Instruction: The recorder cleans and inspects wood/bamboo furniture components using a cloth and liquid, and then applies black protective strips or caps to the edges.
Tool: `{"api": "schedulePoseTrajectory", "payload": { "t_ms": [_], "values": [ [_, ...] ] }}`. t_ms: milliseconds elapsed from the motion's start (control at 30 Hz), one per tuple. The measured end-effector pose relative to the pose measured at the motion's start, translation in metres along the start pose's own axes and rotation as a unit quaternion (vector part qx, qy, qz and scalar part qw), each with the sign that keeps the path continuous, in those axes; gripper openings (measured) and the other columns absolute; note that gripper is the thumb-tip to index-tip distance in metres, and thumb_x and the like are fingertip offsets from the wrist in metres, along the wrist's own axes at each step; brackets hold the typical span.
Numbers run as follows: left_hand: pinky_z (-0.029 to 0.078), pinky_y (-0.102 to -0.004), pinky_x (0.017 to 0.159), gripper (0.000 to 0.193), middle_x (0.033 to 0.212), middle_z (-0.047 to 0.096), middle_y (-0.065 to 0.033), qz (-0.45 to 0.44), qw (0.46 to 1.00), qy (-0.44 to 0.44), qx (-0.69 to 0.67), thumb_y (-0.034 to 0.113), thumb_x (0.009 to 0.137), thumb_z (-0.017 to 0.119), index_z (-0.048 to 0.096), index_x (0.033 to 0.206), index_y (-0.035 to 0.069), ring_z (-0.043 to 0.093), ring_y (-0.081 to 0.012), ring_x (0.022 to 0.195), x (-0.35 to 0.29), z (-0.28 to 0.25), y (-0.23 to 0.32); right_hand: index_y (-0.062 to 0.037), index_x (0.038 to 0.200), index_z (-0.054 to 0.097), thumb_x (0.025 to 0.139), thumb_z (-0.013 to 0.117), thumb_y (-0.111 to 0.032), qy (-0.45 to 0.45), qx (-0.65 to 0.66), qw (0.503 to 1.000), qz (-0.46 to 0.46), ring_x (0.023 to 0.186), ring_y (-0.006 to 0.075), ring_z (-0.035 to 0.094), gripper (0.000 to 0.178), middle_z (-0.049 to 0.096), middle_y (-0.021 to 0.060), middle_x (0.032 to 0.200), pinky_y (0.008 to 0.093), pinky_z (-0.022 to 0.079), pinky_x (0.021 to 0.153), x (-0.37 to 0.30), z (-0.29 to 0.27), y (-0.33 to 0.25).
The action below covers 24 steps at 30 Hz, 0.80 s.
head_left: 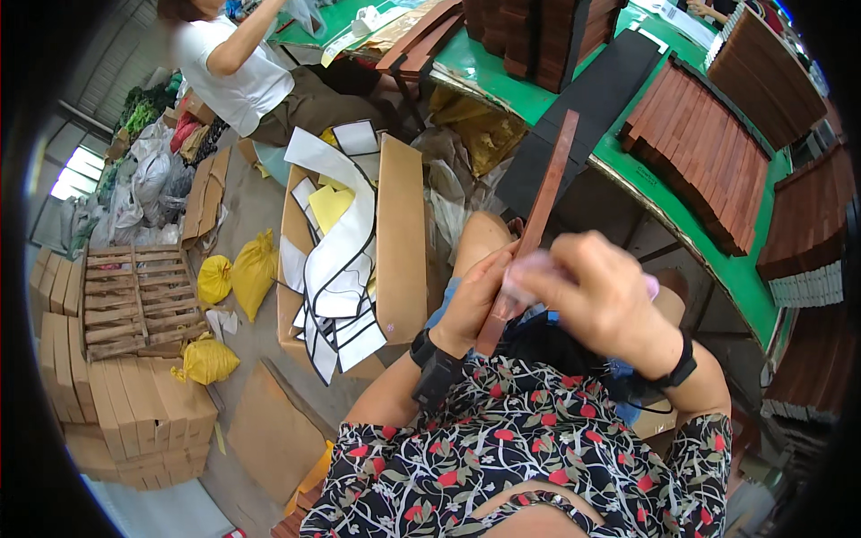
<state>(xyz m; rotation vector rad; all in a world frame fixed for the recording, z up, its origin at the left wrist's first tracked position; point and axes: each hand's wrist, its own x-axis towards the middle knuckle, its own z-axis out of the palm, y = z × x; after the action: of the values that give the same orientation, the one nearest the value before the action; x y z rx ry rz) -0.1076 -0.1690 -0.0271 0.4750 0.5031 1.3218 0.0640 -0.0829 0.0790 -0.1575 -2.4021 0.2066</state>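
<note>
A long, narrow reddish-brown wooden slat (549, 184) slants upward in front of me, its lower end near my lap. My left hand (478, 300) is wrapped round its lower part. Over the same stretch of the slat, my right hand (599, 291) is closed on a pale pink cloth (531, 276), which presses against the wood. Motion blurs the right fingers and the cloth. A bit of pink also shows at the far side of that hand. Dark bands sit on both my wrists.
Stacks of brown slats (695, 148) stand on a green table (641, 179) at the right. Left of me is a cardboard box (401, 238) of white, black-edged pieces. A person in a white top (238, 81) sits beyond it. Yellow bags (254, 273), a wooden pallet (139, 300) and cartons (143, 403) lie further left.
</note>
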Motion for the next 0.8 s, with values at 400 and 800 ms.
{"api": "schedulePoseTrajectory", "payload": {
  "t_ms": [400,800],
  "values": [
    [0.051,-0.0261,0.087,0.043,0.116,0.060,-0.0082,0.001,1.000,-0.018,-0.018,0.030,0.105,0.039,0.044,0.136,0.001,0.061,-0.0138,0.102,0.001,0.020,0.004,-0.0167,0.092,0.073,0.060,0.075,-0.008,-0.052,0.083,0.995,-0.015,0.072,0.0203,0.060,0.033,0.058,0.0048,0.088,0.0308,0.049,0.055,0.008,-0.004,0.001],
    [0.052,-0.0224,0.073,0.041,0.106,0.061,-0.0032,-0.051,0.994,0.098,-0.023,0.032,0.105,0.041,0.048,0.133,0.004,0.061,-0.0093,0.086,0.005,0.051,0.014,-0.0139,0.087,0.070,0.063,0.072,-0.009,-0.076,0.099,0.990,-0.067,0.073,0.0226,0.061,0.024,0.058,0.0065,0.089,0.0321,0.049,0.054,0.017,-0.006,-0.001]
  ]
}}
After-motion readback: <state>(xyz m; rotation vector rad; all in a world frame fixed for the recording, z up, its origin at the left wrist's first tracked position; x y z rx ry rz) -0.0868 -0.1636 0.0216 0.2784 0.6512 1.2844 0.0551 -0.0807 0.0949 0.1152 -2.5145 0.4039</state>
